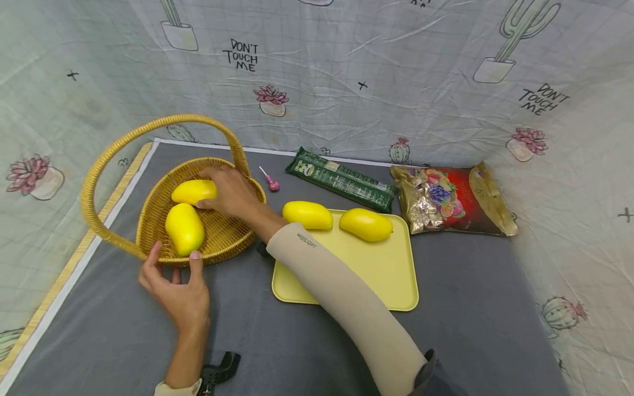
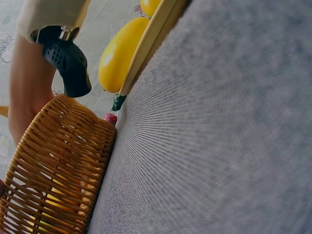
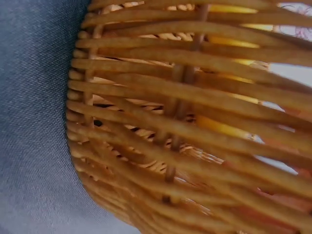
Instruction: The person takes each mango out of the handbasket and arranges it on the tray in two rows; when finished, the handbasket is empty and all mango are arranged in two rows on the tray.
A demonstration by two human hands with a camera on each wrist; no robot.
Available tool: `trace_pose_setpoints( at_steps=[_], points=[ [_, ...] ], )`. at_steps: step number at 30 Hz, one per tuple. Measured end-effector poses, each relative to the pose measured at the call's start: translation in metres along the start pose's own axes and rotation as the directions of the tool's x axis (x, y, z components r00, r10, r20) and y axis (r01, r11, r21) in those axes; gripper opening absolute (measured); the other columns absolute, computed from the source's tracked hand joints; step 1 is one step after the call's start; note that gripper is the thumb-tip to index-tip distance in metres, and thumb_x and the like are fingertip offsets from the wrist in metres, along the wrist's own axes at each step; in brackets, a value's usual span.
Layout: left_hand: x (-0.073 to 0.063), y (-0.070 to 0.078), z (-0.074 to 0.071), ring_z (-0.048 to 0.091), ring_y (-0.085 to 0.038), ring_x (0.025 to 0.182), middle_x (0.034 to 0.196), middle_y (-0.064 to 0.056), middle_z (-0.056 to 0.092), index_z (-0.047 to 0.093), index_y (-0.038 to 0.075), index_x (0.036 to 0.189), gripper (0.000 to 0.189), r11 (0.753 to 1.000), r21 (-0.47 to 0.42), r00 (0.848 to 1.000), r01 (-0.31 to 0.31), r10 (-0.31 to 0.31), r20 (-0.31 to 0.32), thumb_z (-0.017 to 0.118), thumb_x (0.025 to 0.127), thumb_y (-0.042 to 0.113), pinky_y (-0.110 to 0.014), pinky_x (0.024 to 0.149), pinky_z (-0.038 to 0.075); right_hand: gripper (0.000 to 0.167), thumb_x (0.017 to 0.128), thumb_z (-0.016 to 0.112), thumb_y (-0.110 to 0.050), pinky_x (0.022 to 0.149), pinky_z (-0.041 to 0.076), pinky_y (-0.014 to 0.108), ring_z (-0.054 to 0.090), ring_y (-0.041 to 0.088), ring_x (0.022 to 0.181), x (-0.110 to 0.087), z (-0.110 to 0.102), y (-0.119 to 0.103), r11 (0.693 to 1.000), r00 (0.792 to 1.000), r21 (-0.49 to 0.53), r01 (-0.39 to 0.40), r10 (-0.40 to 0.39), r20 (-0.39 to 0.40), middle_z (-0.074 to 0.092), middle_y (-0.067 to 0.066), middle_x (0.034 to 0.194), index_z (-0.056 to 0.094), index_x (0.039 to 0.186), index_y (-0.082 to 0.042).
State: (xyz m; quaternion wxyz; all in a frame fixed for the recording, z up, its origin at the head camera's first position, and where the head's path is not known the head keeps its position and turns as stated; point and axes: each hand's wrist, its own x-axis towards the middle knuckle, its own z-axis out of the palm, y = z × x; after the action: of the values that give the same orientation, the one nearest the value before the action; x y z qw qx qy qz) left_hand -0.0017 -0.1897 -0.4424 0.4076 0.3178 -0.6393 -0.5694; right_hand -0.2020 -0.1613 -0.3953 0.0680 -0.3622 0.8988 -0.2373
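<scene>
A yellow wicker basket [image 1: 225, 234] with a tall arched handle stands at the left of the table. Inside, my right hand [image 1: 231, 192] pinches the right end of a yellow mango [image 1: 193, 191]. Closer to me in the basket lies a second mango [image 1: 185, 228]. My left hand [image 1: 180, 294] grips the basket's near rim, its thumb and forefinger over the edge. Both wrist views are largely filled by basket weave [image 2: 58, 161], with yellow showing through the gaps; in the right wrist view the wicker [image 3: 161, 112] mostly hides the right hand.
Right of the basket, a yellow tray [image 1: 376, 269] bears two mangoes [image 1: 365, 224] along its far edge, under my right forearm. Behind lie a pink lollipop [image 1: 273, 185], a long green packet [image 1: 342, 180] and a red-and-gold bag [image 1: 451, 199]. A patterned cloth [image 1: 317, 104] hangs behind the table.
</scene>
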Motion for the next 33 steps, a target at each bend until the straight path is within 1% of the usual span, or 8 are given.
trace_pose_setpoints(
  at_steps=[3, 7, 12, 18, 23, 28, 33],
  points=[
    [-0.001, 0.002, 0.0, 0.033, -0.019, 0.148, 0.158, -0.006, 0.034, 0.051, 0.01, 0.153, 0.063, 1.0, -0.005, 1.0, -0.002, 0.002, -0.003, 0.075, 0.094, 0.009, -0.047, 0.115, 0.036, 0.069, 0.095, 0.077, -0.049, 0.109, 0.046, 0.025, 0.056, 0.011, 0.136, 0.004, 0.003, 0.0, 1.0, 1.0, -0.008, -0.027, 0.027, 0.015, 0.06, -0.008, 0.152, 0.054, 0.156, -0.026],
    [-0.003, 0.004, 0.0, 0.033, -0.017, 0.147, 0.157, -0.007, 0.034, 0.051, 0.01, 0.152, 0.062, 1.0, -0.015, 1.0, 0.001, -0.001, -0.001, 0.074, 0.095, 0.01, -0.047, 0.115, 0.036, 0.062, 0.097, 0.076, -0.047, 0.104, 0.048, 0.026, 0.056, 0.011, 0.133, 0.005, 0.008, 0.002, 0.999, 0.999, -0.011, -0.043, 0.043, 0.027, 0.062, -0.007, 0.147, 0.057, 0.152, -0.026],
    [-0.004, 0.006, 0.0, 0.033, -0.018, 0.147, 0.157, -0.007, 0.034, 0.051, 0.009, 0.152, 0.062, 1.0, -0.024, 1.0, -0.002, 0.002, 0.003, 0.074, 0.095, 0.01, -0.047, 0.115, 0.036, 0.056, 0.098, 0.074, -0.044, 0.104, 0.048, 0.025, 0.057, 0.011, 0.132, 0.005, 0.011, 0.004, 0.999, 0.999, -0.013, -0.033, 0.033, 0.02, 0.063, -0.006, 0.144, 0.059, 0.149, -0.025],
    [-0.002, 0.006, 0.0, 0.032, -0.016, 0.147, 0.157, -0.007, 0.034, 0.051, 0.011, 0.152, 0.063, 1.0, -0.021, 1.0, -0.004, 0.004, 0.001, 0.075, 0.094, 0.011, -0.049, 0.116, 0.035, 0.057, 0.097, 0.077, -0.041, 0.106, 0.047, 0.024, 0.058, 0.012, 0.132, 0.002, 0.006, 0.002, 1.0, 1.0, 0.013, -0.012, 0.012, -0.011, 0.064, -0.004, 0.145, 0.061, 0.149, -0.024],
    [-0.001, 0.004, 0.001, 0.034, -0.017, 0.147, 0.157, -0.006, 0.035, 0.053, 0.012, 0.151, 0.062, 1.0, -0.017, 1.0, -0.009, 0.009, -0.009, 0.075, 0.093, 0.011, -0.047, 0.114, 0.036, 0.06, 0.096, 0.079, -0.038, 0.109, 0.046, 0.024, 0.058, 0.013, 0.133, -0.011, -0.003, 0.003, 0.999, 0.997, 0.038, 0.033, -0.03, -0.071, 0.064, -0.004, 0.147, 0.061, 0.15, -0.021],
    [-0.001, 0.003, 0.001, 0.033, -0.017, 0.147, 0.158, -0.006, 0.035, 0.053, 0.013, 0.151, 0.062, 1.0, -0.009, 1.0, -0.01, 0.01, -0.012, 0.075, 0.093, 0.011, -0.047, 0.114, 0.036, 0.06, 0.095, 0.08, -0.037, 0.109, 0.045, 0.027, 0.058, 0.016, 0.134, -0.028, -0.015, 0.004, 0.994, 0.99, 0.082, 0.077, -0.066, -0.125, 0.064, -0.002, 0.147, 0.061, 0.149, -0.02],
    [0.001, -0.003, 0.001, 0.033, -0.017, 0.148, 0.158, -0.005, 0.035, 0.052, 0.014, 0.152, 0.062, 1.0, -0.009, 1.0, -0.009, 0.009, -0.01, 0.075, 0.094, 0.012, -0.046, 0.114, 0.037, 0.061, 0.095, 0.081, -0.035, 0.106, 0.045, 0.026, 0.058, 0.016, 0.13, -0.048, -0.027, 0.006, 0.984, 0.984, 0.131, 0.119, -0.099, -0.149, 0.064, -0.001, 0.146, 0.06, 0.15, -0.02]
  ],
)
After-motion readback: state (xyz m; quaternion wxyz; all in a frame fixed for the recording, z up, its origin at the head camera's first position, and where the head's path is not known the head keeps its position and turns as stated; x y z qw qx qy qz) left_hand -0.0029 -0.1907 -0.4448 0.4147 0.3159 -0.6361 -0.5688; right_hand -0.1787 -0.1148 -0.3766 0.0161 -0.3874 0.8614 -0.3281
